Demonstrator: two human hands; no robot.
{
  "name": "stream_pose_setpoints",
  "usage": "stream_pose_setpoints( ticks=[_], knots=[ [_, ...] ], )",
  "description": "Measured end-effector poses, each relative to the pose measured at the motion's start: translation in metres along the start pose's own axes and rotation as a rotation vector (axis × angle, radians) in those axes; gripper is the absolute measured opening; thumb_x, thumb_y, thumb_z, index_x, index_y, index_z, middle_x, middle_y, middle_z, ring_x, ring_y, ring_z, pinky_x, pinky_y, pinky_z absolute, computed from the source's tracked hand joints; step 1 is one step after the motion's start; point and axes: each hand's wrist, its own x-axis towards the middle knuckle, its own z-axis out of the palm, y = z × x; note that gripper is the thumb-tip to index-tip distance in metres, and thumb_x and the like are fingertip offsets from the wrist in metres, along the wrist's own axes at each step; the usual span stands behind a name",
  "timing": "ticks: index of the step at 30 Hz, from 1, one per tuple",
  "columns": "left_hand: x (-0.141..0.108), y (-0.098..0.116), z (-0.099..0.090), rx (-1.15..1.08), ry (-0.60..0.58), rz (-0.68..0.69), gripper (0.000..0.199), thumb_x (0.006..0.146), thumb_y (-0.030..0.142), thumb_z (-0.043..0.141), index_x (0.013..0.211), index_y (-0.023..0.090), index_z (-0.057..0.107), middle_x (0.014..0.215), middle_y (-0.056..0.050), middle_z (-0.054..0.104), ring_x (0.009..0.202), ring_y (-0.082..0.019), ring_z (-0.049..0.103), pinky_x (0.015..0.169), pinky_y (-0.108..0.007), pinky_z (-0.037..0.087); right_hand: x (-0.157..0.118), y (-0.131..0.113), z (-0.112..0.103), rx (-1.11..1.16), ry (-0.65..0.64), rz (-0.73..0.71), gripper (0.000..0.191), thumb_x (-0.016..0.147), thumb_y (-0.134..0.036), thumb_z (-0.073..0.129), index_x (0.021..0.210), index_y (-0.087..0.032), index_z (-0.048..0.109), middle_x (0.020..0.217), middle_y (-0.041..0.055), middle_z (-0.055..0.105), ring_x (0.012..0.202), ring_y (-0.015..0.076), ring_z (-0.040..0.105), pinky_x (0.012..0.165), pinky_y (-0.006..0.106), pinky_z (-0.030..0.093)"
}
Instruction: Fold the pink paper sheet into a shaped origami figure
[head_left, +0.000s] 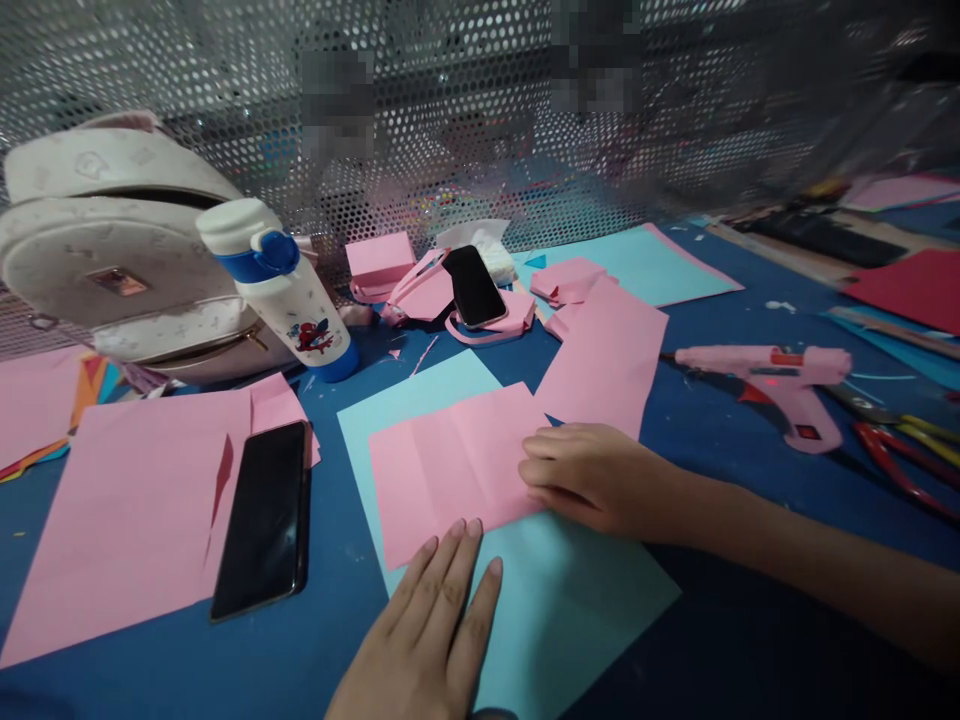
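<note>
A creased pink paper (442,460) lies over a light blue sheet (577,620) on the blue table. My left hand (427,630) rests flat, fingers stretched, with its fingertips at the near edge of the pink paper. At that paper's right end is my right hand (585,475), its fingers curled closed on the edge; the fingertips are partly hidden. Just beyond my right hand lies another pink sheet (607,350). To the right sits a pink hot glue gun (772,375) with a red light on its body.
At left, a black phone (262,520) lies on a large pink sheet (127,510). Behind stand a white backpack (135,260) and a bottle (292,290). A second phone (476,285) rests among pink paper pieces. Red-handled pliers (892,465) lie at right; a perforated metal panel (450,110) rises behind.
</note>
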Motion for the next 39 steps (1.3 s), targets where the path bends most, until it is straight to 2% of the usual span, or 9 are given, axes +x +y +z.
stream_pose_setpoints(
  ticks=[7, 15, 17, 19, 21, 23, 26, 30, 39],
  knots=[
    [-0.001, 0.001, 0.002, 0.012, 0.029, -0.008, 0.085, 0.093, 0.071, 0.028, 0.145, 0.005, 0.042, 0.146, -0.024, 0.044, 0.141, -0.036, 0.035, 0.108, -0.041, 0.038, -0.006, 0.005, -0.008, 0.045, -0.057, 0.032, 0.025, 0.098, -0.025, 0.043, 0.075, -0.019, 0.049, 0.077, 0.0009, 0.055, 0.073, 0.0157, 0.05, 0.061, 0.028, 0.028],
    [-0.001, 0.001, 0.003, 0.043, 0.017, 0.0, 0.084, 0.093, 0.07, 0.029, 0.146, 0.005, 0.04, 0.147, -0.024, 0.044, 0.14, -0.036, 0.035, 0.109, -0.042, 0.036, -0.008, 0.003, -0.001, -0.063, 0.002, 0.029, 0.025, 0.097, -0.025, 0.043, 0.075, -0.018, 0.052, 0.078, 0.002, 0.056, 0.072, 0.0163, 0.051, 0.061, 0.029, 0.033],
    [0.0, 0.001, 0.003, 0.05, 0.005, 0.007, 0.084, 0.093, 0.07, 0.03, 0.146, 0.005, 0.039, 0.147, -0.024, 0.044, 0.14, -0.036, 0.035, 0.109, -0.042, 0.035, -0.009, -0.003, 0.003, -0.142, 0.067, 0.069, 0.024, 0.097, -0.022, 0.044, 0.076, -0.018, 0.055, 0.078, 0.0029, 0.058, 0.07, 0.0169, 0.052, 0.061, 0.03, 0.036],
    [0.0, 0.001, 0.003, 0.059, 0.006, 0.014, 0.084, 0.093, 0.07, 0.03, 0.146, 0.005, 0.04, 0.146, -0.024, 0.045, 0.14, -0.036, 0.037, 0.109, -0.042, 0.036, -0.011, -0.015, 0.008, -0.273, 0.223, 0.115, 0.023, 0.097, -0.018, 0.043, 0.082, -0.016, 0.06, 0.084, 0.0059, 0.062, 0.074, 0.019, 0.055, 0.067, 0.033, 0.04],
    [-0.001, 0.001, 0.003, 0.066, 0.004, 0.008, 0.084, 0.093, 0.071, 0.032, 0.145, 0.006, 0.041, 0.146, -0.023, 0.046, 0.139, -0.036, 0.037, 0.109, -0.042, 0.036, -0.014, -0.032, 0.013, -0.382, 0.402, 0.094, 0.024, 0.098, -0.014, 0.04, 0.098, -0.013, 0.065, 0.101, 0.0101, 0.067, 0.094, 0.0227, 0.058, 0.086, 0.039, 0.042],
    [-0.001, 0.001, 0.004, 0.066, 0.011, 0.003, 0.084, 0.092, 0.071, 0.032, 0.145, 0.006, 0.042, 0.145, -0.023, 0.046, 0.139, -0.036, 0.038, 0.109, -0.042, 0.036, -0.019, -0.05, 0.017, -0.367, 0.443, 0.017, 0.03, 0.1, -0.015, 0.039, 0.119, -0.012, 0.061, 0.122, 0.0092, 0.065, 0.116, 0.0215, 0.052, 0.105, 0.038, 0.034],
    [-0.002, 0.0, 0.006, 0.061, 0.03, 0.011, 0.084, 0.092, 0.072, 0.032, 0.144, 0.007, 0.043, 0.143, -0.023, 0.049, 0.139, -0.035, 0.039, 0.109, -0.042, 0.036, -0.026, -0.069, 0.024, -0.306, 0.308, -0.076, 0.044, 0.102, -0.031, 0.038, 0.14, -0.01, 0.047, 0.144, 0.0067, 0.052, 0.138, 0.0209, 0.035, 0.115, 0.036, 0.025],
    [-0.002, -0.001, 0.006, 0.059, 0.028, 0.004, 0.084, 0.092, 0.072, 0.031, 0.143, 0.007, 0.045, 0.142, -0.023, 0.05, 0.137, -0.036, 0.041, 0.109, -0.043, 0.035, -0.033, -0.068, 0.033, -0.245, 0.19, -0.065, 0.071, 0.098, -0.055, 0.041, 0.148, -0.005, 0.034, 0.154, 0.0119, 0.037, 0.146, 0.0248, 0.024, 0.116, 0.039, 0.028],
    [-0.001, -0.001, 0.007, 0.066, 0.033, 0.0, 0.081, 0.093, 0.07, 0.031, 0.141, 0.008, 0.048, 0.138, -0.022, 0.054, 0.134, -0.037, 0.045, 0.108, -0.044, 0.036, -0.035, -0.058, 0.036, -0.101, 0.084, -0.047, 0.078, 0.096, -0.057, 0.043, 0.154, -0.009, 0.022, 0.159, 0.0103, 0.026, 0.148, 0.025, 0.02, 0.119, 0.041, 0.027]
  ],
)
